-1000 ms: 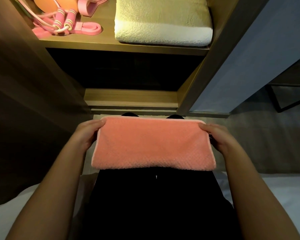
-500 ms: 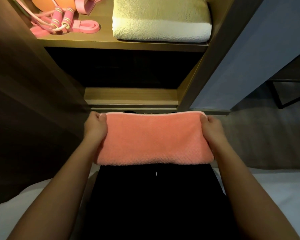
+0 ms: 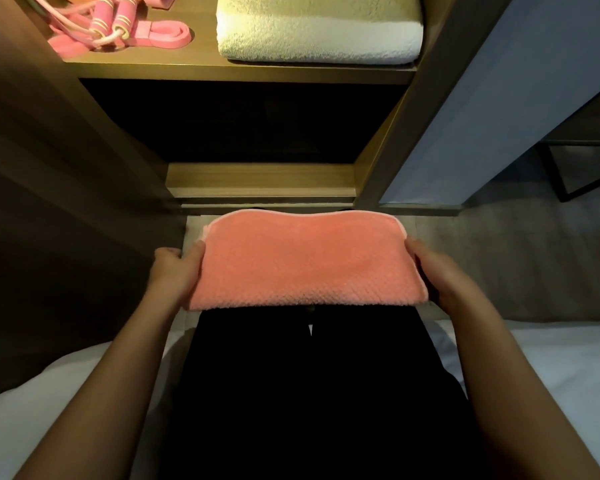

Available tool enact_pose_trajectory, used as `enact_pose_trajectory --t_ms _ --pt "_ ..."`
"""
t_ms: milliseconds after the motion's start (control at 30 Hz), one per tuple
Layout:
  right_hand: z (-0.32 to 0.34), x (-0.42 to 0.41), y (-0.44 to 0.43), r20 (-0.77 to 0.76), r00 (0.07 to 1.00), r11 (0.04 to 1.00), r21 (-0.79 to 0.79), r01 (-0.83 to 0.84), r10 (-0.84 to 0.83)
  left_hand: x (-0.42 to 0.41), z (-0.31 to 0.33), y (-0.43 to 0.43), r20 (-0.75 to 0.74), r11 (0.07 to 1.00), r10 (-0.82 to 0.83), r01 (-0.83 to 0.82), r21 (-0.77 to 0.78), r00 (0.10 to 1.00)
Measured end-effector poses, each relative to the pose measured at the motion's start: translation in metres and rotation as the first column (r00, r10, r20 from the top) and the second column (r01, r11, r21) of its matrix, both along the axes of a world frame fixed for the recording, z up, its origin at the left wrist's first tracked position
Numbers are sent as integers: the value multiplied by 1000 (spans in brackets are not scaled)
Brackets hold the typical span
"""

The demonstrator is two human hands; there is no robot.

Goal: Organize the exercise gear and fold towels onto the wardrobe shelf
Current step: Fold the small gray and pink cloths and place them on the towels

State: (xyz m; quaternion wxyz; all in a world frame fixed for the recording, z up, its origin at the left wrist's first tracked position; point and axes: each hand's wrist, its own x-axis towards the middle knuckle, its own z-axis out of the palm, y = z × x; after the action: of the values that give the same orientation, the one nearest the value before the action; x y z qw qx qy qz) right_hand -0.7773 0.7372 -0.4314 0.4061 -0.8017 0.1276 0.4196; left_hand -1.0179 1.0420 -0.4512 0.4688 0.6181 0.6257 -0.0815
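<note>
You clamp the folded coral towel (image 3: 305, 261) at its 2 short ends, left hand (image 3: 175, 271) and right hand (image 3: 440, 275), keeping it flat between your grips so the fold survives; the shelf (image 3: 201, 65) lies ahead.

folded coral towel (image 3: 305, 261) lies flat, held level below the wardrobe shelf (image 3: 243, 69).

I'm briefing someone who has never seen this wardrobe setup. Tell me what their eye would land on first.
First, the folded salmon-pink towel at centre, held flat at its two short ends by the left hand and right hand over the person's dark lap. Next, on the lit wardrobe shelf above, a folded cream towel lies on the right, with pink jump-rope handles and a pink band on the left.
</note>
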Motion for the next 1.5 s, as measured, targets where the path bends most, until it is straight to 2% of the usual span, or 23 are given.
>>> enact_pose_trajectory --t_ms 67,133,200,267,367,500,600,700,767,800,867,933,967,1167,1300,1400,1500 --pt "4 -6 -1 7 1000 1000 -6 -18 18 1 2 -8 -59 993 -94 89 -81 994" --pt "7 -12 2 76 989 990 -63 -123 128 2 2 -14 -74 986 -144 136 -101 987" --pt "9 -16 3 254 939 970 -134 -205 233 0 2 -15 -32 987 -151 153 44 988" --pt "11 -16 1 393 885 966 -160 -203 251 -2 7 -12 13 967 -158 152 205 987" --pt "10 -16 -5 418 872 964 -180 -196 256 -1 14 -12 38 946 -202 184 267 979" --pt "3 -23 -15 444 852 955 -219 -198 279 -13 15 -24 35 944 -209 192 267 977" --pt "-2 -29 -20 400 871 953 -218 -212 285 -25 10 -36 43 965 -205 194 178 978" --pt "2 -26 -18 208 937 952 -186 -244 281 -24 9 -38 72 989 -144 145 0 987" --pt "7 -19 -10 122 952 949 -184 -256 280 -17 13 -34 85 994 -89 94 -60 992" --pt "9 -16 -6 125 953 951 -179 -253 277 -13 14 -32 94 995 -91 95 -38 991" --pt "9 -12 -1 227 935 958 -159 -240 272 -9 15 -28 109 986 -140 129 105 984" --pt "7 -8 -1 356 899 965 -153 -213 255 -11 19 -26 142 969 -127 92 227 982" --pt "5 -7 -3 366 896 967 -145 -212 251 -13 20 -26 157 968 -110 70 241 981" --pt "-7 -17 -9 190 940 956 -132 -261 283 -22 15 -35 126 991 -106 95 93 986" --pt "1 -2 -3 -6 970 966 -80 -245 245 -5 17 -27 161 988 -48 70 -138 986" --pt "2 8 9 -9 980 980 -19 -197 197 11 17 -20 104 984 20 -1 -180 994" --pt "-2 9 25 68 982 983 -54 -175 178 24 11 -14 120 993 58 -45 -108 991"
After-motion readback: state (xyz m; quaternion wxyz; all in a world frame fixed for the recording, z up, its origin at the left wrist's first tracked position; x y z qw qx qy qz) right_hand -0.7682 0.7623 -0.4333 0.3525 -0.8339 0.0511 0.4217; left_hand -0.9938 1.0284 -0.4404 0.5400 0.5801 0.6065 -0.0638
